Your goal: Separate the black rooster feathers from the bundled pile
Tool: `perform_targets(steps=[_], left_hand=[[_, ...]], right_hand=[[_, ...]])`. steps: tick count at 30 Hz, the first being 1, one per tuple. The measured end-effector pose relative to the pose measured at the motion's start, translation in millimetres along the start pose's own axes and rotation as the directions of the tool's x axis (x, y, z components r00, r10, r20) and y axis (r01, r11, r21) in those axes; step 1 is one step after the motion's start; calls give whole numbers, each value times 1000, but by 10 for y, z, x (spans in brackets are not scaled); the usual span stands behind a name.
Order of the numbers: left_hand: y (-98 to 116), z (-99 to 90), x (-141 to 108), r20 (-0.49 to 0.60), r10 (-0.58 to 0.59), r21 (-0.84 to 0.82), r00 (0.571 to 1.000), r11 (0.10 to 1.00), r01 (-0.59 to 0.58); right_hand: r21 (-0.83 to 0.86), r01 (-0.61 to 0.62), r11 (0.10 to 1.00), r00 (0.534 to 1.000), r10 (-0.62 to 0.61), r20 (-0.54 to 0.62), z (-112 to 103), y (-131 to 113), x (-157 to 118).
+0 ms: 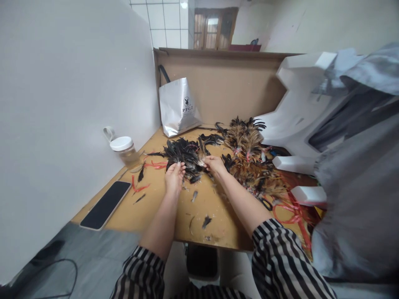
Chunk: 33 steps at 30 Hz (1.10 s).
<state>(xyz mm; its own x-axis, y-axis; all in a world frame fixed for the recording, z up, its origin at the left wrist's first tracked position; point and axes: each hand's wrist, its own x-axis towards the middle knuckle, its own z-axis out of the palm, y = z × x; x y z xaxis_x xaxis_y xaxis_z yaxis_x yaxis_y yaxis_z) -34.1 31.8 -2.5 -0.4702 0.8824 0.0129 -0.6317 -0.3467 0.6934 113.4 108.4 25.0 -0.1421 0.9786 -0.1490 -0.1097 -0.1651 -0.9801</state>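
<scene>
1. your right hand [214,164] pinches 1 brown feather tuft [202,150] at the right edge of the dark feather pile [183,150] on the bench [230,226].
2. your left hand [175,176] has its fingertips nearly together at the pile's near edge; whether they grip anything, i cannot tell.
3. pinch lightly near the quill bases, so the vanes stay unbent.
4. the lidded jar [129,158] shows unclear contents; the silver bag [175,109] hides its own.

Seemingly a home workshop: feathers [182,150] heaped on the table [183,226] mid-frame, tiles [171,20] top centre, phone [106,205] lower left.
</scene>
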Motion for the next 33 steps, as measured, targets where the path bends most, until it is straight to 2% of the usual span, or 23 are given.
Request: perform_targets(steps=[5, 7, 14, 17, 20, 23, 26, 29, 31, 33], left_hand=[[-13, 78, -82, 165, -93, 111, 982, 991, 75], [-22, 92, -101, 194, -115, 145, 974, 986, 88], [-1, 71, -80, 134, -108, 107, 985, 990, 94], [8, 63, -66, 119, -105, 104, 987, 990, 93], [12, 58, -60, 117, -95, 107, 989, 991, 82], [20, 62, -65, 127, -90, 102, 988, 992, 77], [31, 75, -79, 135, -94, 96, 986, 992, 81], [39, 89, -97, 142, -99, 105, 985, 991, 84], [41, 94, -105, 140, -100, 114, 985, 990, 84], [41, 93, -106, 139, -98, 114, 985, 990, 82]], right_hand=[[-44, 5, 999, 999, -7, -46, -63, 9, 66], [-54, -10, 998, 999, 8, -51, -81, 11, 67], [-98, -10, 995, 997, 2, -78, -137, 3, 85], [-151, 61, 987, 992, -76, -101, -194, 38, 121], [-325, 161, 932, 974, -203, -98, -285, 97, 106], [-559, 298, 774, 936, -352, 11, -349, 144, -35], [-715, 449, 536, 875, -424, 233, -322, 147, -292], [-799, 546, 252, 808, -412, 422, -218, 123, -537], [-835, 543, 84, 793, -379, 477, -146, 119, -633], [-851, 523, -41, 793, -342, 503, -94, 137, -664]])
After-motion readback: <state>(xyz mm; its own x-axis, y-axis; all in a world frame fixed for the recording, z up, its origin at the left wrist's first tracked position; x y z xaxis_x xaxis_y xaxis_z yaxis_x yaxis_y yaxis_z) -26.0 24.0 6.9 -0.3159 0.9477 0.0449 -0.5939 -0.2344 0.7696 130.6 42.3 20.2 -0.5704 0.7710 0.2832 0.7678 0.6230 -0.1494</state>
